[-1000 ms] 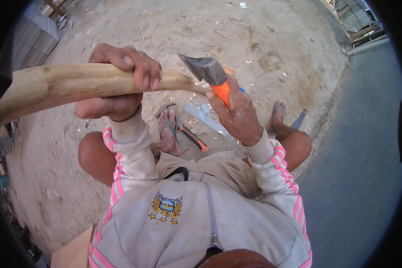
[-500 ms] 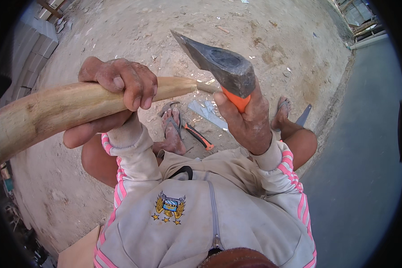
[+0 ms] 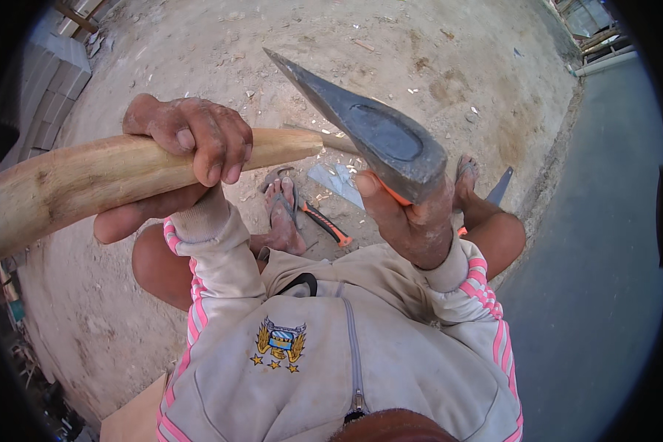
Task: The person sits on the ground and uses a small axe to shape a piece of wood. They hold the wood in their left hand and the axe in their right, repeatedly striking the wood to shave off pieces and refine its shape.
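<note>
My left hand (image 3: 191,140) is wrapped round a pale, peeled wooden pole (image 3: 66,188), which runs from the left edge to a tapered end near the centre. A thinner stick (image 3: 339,144) shows behind that end. My right hand (image 3: 416,232) grips an axe by its orange handle, most of which the hand and head hide. The dark metal axe head (image 3: 365,129) is raised close to the camera, its blade pointing up-left, above and right of the pole's end. An orange-and-black handled hammer (image 3: 324,221) lies on the ground beside my left foot (image 3: 280,221).
Wood chips and a pale scrap sheet (image 3: 331,180) lie on the dirt ground (image 3: 309,44). A saw (image 3: 499,184) lies by my right foot. Grey blocks (image 3: 55,92) are stacked upper left, a board (image 3: 129,416) lies lower left, and a smooth grey slab (image 3: 582,258) borders the right.
The axe has come up closer to the camera and swung round, so its head looks much larger. My left hand and the pole have shifted leftward, with the pole's left part lower.
</note>
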Tool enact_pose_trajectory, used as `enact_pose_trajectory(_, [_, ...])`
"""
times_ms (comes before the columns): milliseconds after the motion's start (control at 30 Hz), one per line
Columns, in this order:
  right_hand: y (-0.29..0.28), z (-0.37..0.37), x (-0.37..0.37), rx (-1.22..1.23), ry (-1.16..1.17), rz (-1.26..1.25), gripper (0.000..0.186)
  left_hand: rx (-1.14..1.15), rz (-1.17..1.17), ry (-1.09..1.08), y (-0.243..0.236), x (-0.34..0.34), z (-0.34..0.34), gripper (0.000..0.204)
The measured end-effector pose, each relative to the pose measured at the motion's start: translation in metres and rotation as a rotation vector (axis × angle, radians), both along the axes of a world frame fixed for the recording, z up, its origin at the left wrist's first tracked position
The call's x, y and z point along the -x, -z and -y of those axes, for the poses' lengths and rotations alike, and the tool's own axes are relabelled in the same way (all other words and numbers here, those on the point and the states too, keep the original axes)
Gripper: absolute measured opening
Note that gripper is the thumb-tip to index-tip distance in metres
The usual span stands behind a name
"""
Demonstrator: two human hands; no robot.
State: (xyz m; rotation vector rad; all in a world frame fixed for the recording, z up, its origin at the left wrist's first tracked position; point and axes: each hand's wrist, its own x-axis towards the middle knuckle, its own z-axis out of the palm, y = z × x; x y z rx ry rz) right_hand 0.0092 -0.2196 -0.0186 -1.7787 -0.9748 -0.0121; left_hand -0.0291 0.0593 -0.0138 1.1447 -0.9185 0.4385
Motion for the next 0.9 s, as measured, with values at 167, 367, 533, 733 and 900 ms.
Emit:
enact_pose_trajectory(167, [0.028,-0.004,-0.006,0.327,0.052,-0.077,0.032,0.14,-0.048,0.058,0.016,-0.006,0.012,0.09])
enact_pose_trajectory(367, [0.006,0.003,-0.003,0.043,0.027,-0.085,0.035,0.168,-0.099,0.029,0.027,-0.011,0.009,0.091])
enact_pose_trajectory(533, [0.07,0.014,-0.012,0.339,0.071,-0.113,0.036,0.181,-0.085,0.02,0.019,-0.014,0.014,0.092])
enact_pose_trajectory(733, [0.008,0.003,-0.004,0.023,0.13,-0.122,0.032,0.258,-0.198,-0.32,0.02,-0.005,0.019,0.092])
enact_pose_trajectory(900, [0.03,0.002,-0.004,0.118,0.11,-0.05,0.031,0.334,-0.251,-0.366,0.015,-0.011,0.032,0.092])
